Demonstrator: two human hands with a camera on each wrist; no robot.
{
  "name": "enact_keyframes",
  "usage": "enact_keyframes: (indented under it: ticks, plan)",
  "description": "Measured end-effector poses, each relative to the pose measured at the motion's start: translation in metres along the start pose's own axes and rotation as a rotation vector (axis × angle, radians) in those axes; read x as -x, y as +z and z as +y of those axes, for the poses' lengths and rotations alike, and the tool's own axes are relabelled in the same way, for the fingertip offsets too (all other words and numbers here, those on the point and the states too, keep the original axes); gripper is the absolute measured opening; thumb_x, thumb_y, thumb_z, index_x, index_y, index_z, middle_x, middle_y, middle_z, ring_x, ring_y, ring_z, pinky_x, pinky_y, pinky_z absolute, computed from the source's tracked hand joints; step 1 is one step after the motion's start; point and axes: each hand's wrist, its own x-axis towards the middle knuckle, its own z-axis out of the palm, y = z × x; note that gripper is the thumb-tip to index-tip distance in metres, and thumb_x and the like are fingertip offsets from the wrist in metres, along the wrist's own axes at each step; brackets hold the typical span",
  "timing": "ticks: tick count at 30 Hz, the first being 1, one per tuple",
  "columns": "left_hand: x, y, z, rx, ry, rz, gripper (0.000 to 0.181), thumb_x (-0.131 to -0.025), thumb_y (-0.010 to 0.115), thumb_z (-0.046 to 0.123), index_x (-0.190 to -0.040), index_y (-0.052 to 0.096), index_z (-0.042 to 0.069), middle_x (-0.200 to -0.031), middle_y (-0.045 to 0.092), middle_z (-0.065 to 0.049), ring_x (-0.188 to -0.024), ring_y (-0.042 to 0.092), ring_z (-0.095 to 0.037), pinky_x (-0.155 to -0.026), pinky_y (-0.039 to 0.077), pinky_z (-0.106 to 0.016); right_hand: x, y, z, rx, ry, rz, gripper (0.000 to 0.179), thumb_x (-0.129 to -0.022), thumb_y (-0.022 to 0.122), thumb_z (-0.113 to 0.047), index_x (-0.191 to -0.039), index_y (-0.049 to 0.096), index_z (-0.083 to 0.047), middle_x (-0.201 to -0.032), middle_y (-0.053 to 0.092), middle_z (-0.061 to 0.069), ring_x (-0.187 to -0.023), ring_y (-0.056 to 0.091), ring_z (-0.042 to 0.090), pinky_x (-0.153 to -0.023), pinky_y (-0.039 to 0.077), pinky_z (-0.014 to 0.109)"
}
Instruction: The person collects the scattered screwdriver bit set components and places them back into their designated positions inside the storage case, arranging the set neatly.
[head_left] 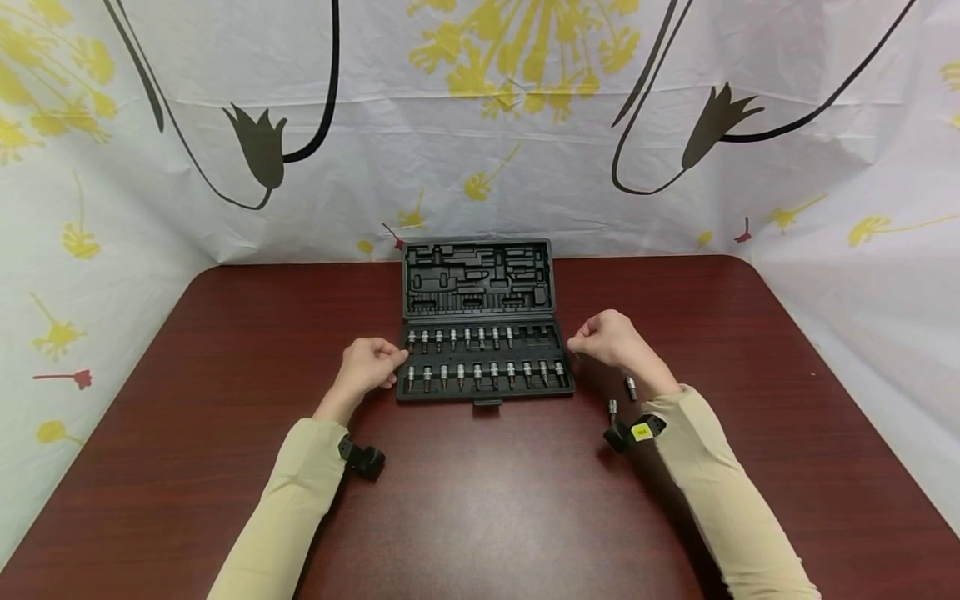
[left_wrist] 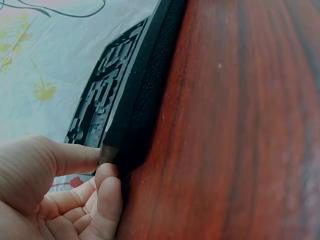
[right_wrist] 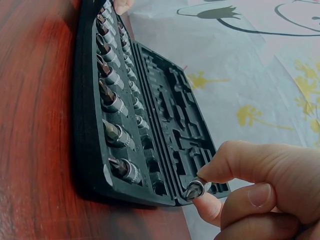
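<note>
A black plastic bit-socket case (head_left: 480, 354) lies open on the table, its lid leaning back and its base carrying two rows of silver bit sockets. In the far row, the bits stop short of the right end, where bare slots show. My left hand (head_left: 367, 367) grips the left edge of the base between thumb and fingers, as the left wrist view shows close up. At the right side of the case, my right hand (head_left: 609, 337) pinches a bit socket (right_wrist: 195, 190) between thumb and index finger, just off the case's corner.
Two more bit sockets lie loose on the table right of the case, one (head_left: 631, 388) by the right forearm and another (head_left: 612, 408) near the wrist camera. The dark red table (head_left: 480, 500) meets a patterned white cloth (head_left: 360, 200) behind.
</note>
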Motion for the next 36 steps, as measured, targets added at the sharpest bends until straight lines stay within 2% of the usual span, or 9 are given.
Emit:
enact_keyframes:
  ticks: [13,24,36]
  plan:
    - [-0.001,0.0,-0.001,0.001,0.002,-0.008,0.02,-0.09,0.064,0.017,-0.093,0.063,-0.003,-0.069,0.062,-0.006,-0.051,0.056,-0.01,-0.048,0.051,-0.023,-0.008,0.005,-0.009,-0.019,0.008,-0.013,0.018,-0.081,0.063,-0.016,-0.074,0.068,0.0,-0.056,0.051,-0.006,-0.056,0.041,0.012,-0.054,0.035,0.025]
    - [0.0,-0.001,-0.001,0.017,0.004,-0.014,0.02,-0.09,0.064,0.017,-0.093,0.063,-0.003,-0.068,0.062,-0.006,-0.051,0.056,-0.01,-0.047,0.051,-0.023,-0.016,0.011,-0.015,-0.018,-0.033,0.003,0.018,-0.079,0.064,-0.017,-0.071,0.068,-0.002,-0.057,0.052,-0.007,-0.058,0.042,0.012,-0.054,0.035,0.024]
    - [0.001,-0.001,0.0,0.014,0.003,-0.01,0.02,-0.089,0.064,0.016,-0.092,0.063,-0.003,-0.068,0.062,-0.006,-0.05,0.056,-0.01,-0.047,0.051,-0.023,-0.029,0.021,-0.025,-0.085,0.02,-0.002,0.02,-0.082,0.063,-0.018,-0.076,0.069,0.0,-0.066,0.058,-0.002,-0.06,0.044,0.012,-0.057,0.039,0.024]
